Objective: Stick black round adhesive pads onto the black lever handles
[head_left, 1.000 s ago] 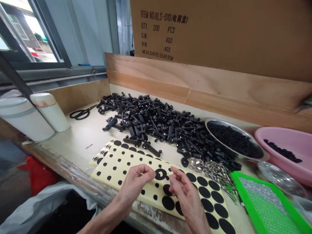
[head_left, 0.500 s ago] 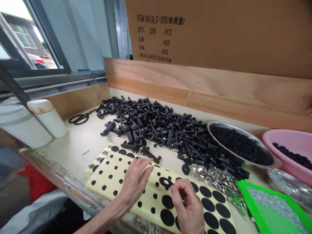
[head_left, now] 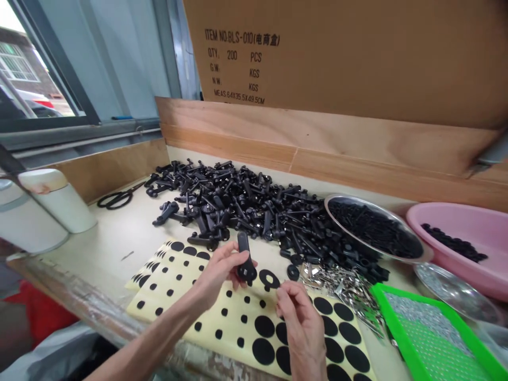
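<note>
**Left fingers (head_left: 233, 263) grasp black plastic handle (head_left: 243, 259)**

The handle stands upright in the clenched grip. Right fingers (head_left: 284, 297) are pinched; any held item cannot be told. A black ring sticker (head_left: 270, 279) lies just beside them at 10 o'clock on a sticker sheet (head_left: 234, 312). A heap of handles (head_left: 238, 206) sits at 12 o'clock on the bench (head_left: 107, 238).

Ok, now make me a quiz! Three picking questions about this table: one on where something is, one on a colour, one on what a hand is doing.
1. Where are the scissors? A) in the steel bowl B) left of the black parts pile C) on the green tray
2. What colour is the tub? A) blue B) pink C) yellow
3. What does the left hand hold? A) nothing B) scissors C) a black plastic part

1 B: they lie left of the pile.
2 B: its wall looks pink.
3 C: the part stands up out of that hand.
</note>
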`<state>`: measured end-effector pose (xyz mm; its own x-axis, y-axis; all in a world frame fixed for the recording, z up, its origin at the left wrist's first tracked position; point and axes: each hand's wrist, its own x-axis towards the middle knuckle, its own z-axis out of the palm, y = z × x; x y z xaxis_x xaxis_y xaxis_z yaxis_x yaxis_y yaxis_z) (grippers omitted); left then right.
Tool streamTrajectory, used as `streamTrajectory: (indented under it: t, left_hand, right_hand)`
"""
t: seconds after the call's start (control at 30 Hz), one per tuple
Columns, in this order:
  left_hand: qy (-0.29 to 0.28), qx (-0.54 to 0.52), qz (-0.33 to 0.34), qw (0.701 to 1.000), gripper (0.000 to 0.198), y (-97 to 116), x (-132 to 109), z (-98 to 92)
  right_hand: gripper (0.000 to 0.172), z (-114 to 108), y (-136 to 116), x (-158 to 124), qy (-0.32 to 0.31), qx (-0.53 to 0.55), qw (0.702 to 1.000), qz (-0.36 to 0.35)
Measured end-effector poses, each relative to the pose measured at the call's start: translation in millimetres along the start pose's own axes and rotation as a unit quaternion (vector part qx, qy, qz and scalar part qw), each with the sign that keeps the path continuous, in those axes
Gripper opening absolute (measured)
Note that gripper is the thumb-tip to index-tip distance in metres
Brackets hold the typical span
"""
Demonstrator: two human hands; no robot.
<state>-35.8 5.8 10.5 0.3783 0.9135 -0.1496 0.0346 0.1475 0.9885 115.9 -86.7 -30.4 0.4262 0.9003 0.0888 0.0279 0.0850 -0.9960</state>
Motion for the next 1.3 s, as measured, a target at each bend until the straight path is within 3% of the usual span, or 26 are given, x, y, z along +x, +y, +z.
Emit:
streamTrajectory:
  t: [0.07, 0.17, 0.3, 0.47, 0.87, 1.3]
  left_hand:
    - [0.011, -0.112, -0.045, 0.993, 0.027, -7, -14, 6.5]
    - [0.029, -0.174, -0.056, 0.983, 0.028, -19, -25, 11.7]
    - [0.045, -0.181, -0.053, 0.981, 0.030, -29, -29, 12.9]
    - [0.042, -0.173, -0.046, 0.983, 0.031, -32, -29, 13.8]
    - [0.042, -0.170, -0.056, 0.983, 0.026, -32, -26, 12.3]
    - [0.042, -0.170, -0.049, 0.983, 0.024, -32, -27, 12.9]
  right_hand:
    - [0.027, 4, -1, -3, -0.010, 0.058, 0.997, 0.058]
    - [0.026, 10, -3, -8, -0.026, 0.149, 0.977, 0.148]
    - [0.028, 15, -5, -11, -0.045, 0.193, 0.960, 0.199]
    - [0.030, 17, -6, -11, -0.061, 0.154, 0.957, 0.238]
    - [0.034, 21, -1, -8, -0.070, 0.078, 0.962, 0.251]
    - [0.036, 22, 0, -8, -0.063, 0.064, 0.964, 0.249]
